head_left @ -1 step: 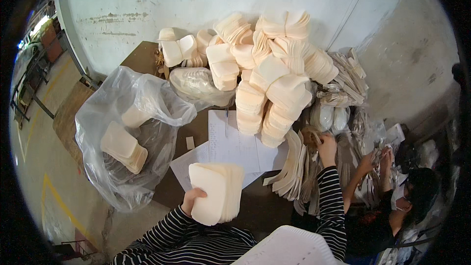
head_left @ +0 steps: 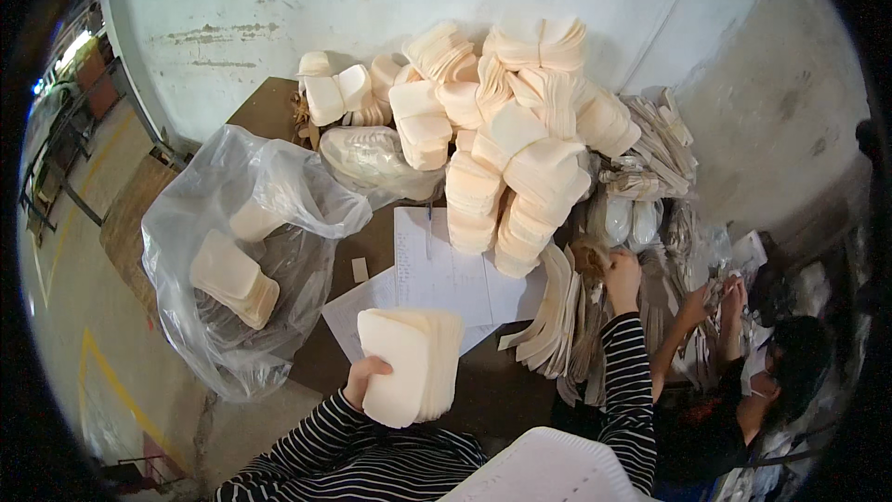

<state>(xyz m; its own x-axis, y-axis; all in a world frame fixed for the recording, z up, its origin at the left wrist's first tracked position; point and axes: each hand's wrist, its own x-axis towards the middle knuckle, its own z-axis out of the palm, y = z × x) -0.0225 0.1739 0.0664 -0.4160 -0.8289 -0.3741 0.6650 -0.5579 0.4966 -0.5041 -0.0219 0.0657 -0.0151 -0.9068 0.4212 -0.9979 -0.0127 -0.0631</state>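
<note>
My left hand point(head_left: 370, 377) grips a stack of cream foam pads point(head_left: 409, 367) with rounded corners, thumb across the front pad, just in front of the papers. Over on the right my right hand point(head_left: 623, 279) reaches to a tangled brown clump point(head_left: 589, 256) that looks like rubber bands. Its fingers are bent together at the clump's edge; what they pinch is too small to make out. Just left of that hand lie fanned strips of beige pads point(head_left: 546, 316). Beyond the papers, banded bundles of cream pads point(head_left: 516, 153) are heaped against the wall.
An open clear plastic bag point(head_left: 316, 316) with pad stacks inside stands at the left. Written sheets point(head_left: 437, 256) and a pen point(head_left: 429, 228) lie mid-table. Wrapped grey bundles point(head_left: 650, 163) crowd the right, where a masked co-worker point(head_left: 743, 390) handles something. A white surface point(head_left: 544, 469) juts in below.
My right hand has shifted very slightly at the brown clump. My left hand and its stack of pads stay in place.
</note>
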